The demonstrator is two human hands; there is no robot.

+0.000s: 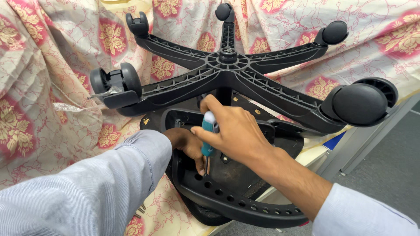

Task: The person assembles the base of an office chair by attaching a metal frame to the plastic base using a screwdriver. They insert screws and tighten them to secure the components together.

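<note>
An upturned black office chair lies on a flowered cloth, its five-armed wheeled base (227, 65) facing me. My right hand (234, 131) grips the teal and white handle of a screwdriver (208, 135), whose shaft points down at the underside of the seat (236, 175). My left hand (188, 144) reaches in below it, fingers by the screwdriver's tip and touching the seat underside. What it holds, if anything, is hidden behind the right hand and the tool.
Castors stand out at left (118, 85) and right (363, 105). A black curved armrest frame (236, 203) with a row of holes rings the seat. The flowered cloth (43, 87) covers the surface. Grey floor (385, 161) lies at right.
</note>
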